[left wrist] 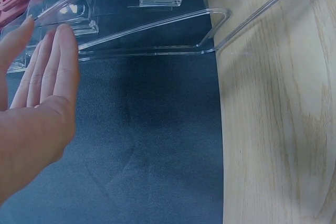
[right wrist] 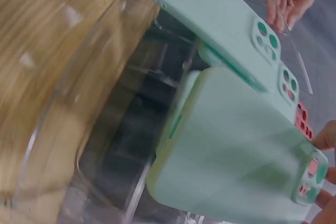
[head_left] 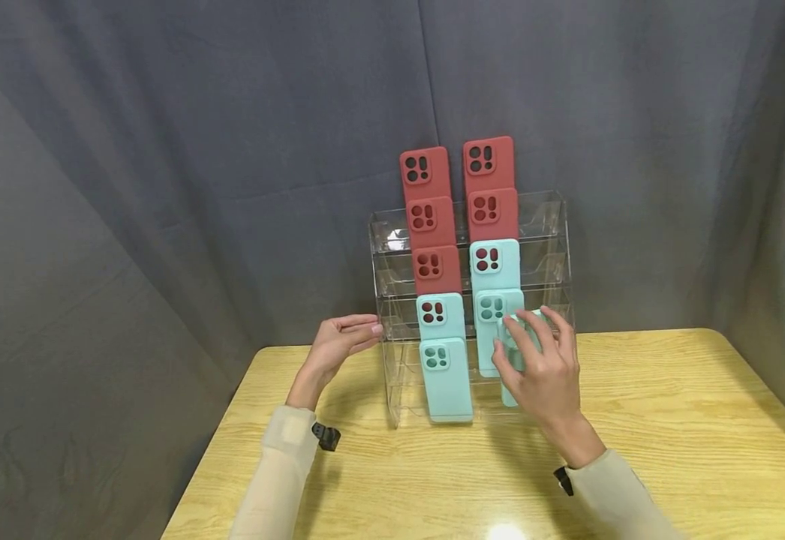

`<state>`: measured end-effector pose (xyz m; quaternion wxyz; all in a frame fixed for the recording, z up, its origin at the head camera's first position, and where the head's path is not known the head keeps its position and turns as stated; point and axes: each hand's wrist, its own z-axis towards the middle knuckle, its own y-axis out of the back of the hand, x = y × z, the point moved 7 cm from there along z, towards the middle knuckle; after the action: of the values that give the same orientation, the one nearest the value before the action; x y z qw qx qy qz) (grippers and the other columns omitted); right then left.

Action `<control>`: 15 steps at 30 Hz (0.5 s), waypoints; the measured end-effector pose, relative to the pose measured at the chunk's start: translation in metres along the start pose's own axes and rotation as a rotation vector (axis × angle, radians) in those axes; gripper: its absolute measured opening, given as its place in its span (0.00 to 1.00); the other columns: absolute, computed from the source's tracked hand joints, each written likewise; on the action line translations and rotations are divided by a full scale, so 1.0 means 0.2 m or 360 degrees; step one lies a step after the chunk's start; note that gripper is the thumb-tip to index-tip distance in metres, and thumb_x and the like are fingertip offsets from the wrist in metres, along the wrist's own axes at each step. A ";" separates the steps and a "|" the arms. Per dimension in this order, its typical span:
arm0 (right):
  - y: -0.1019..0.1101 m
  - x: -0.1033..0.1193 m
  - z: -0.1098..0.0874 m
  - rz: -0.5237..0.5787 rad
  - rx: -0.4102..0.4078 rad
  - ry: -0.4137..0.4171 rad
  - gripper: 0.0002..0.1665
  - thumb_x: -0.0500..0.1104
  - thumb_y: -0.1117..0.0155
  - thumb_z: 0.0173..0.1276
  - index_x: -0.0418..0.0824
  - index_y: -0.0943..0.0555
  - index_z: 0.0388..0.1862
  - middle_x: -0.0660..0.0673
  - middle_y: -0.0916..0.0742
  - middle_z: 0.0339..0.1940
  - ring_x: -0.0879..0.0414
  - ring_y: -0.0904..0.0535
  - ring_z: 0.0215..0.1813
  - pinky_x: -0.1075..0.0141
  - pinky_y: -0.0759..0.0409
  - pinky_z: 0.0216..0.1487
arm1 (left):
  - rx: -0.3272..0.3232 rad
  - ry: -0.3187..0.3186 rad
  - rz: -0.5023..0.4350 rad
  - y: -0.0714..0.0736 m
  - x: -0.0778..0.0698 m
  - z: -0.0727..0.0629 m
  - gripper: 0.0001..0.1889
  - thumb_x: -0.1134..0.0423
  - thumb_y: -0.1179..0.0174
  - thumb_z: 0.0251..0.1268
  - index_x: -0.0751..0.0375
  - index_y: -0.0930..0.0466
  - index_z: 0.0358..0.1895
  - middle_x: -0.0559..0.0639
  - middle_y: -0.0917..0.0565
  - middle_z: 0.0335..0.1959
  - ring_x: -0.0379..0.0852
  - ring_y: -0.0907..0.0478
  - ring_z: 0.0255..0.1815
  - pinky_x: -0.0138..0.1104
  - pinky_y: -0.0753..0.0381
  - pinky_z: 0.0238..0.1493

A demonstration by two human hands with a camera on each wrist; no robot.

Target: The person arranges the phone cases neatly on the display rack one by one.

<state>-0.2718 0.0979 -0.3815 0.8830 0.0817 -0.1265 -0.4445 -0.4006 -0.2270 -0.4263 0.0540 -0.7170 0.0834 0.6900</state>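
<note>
A clear acrylic tiered rack holds two columns of phone cases, red ones above and mint-green ones below. My right hand grips a mint phone case by its camera end, fingers and thumb at its edges. That case is at the lower right of the rack, in front of another mint case; the hand hides much of it in the head view. Beside it, a mint case stands at the bottom of the left column. My left hand is at the rack's left side, its fingers nearly straight.
The rack stands on a light wooden table. Behind it hangs a dark grey-blue curtain, which also runs along both sides. Dark wrist cameras sit at both sleeves.
</note>
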 end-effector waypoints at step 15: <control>-0.16 0.07 -0.10 -0.0171 -0.0017 -0.0067 0.21 0.44 0.27 0.61 0.37 0.12 0.52 0.34 0.11 0.51 0.25 0.20 0.59 0.37 0.18 0.55 | -0.0043 0.0020 0.0005 0.00 0.00 -0.01 0.20 0.68 0.31 0.70 0.68 0.17 0.63 0.59 0.10 0.55 0.43 0.09 0.51 0.45 0.16 0.67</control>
<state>-0.2835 0.0685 -0.4064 0.8555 0.0744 -0.1383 -0.4935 -0.3993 -0.2273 -0.4262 0.0428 -0.7218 0.0756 0.6867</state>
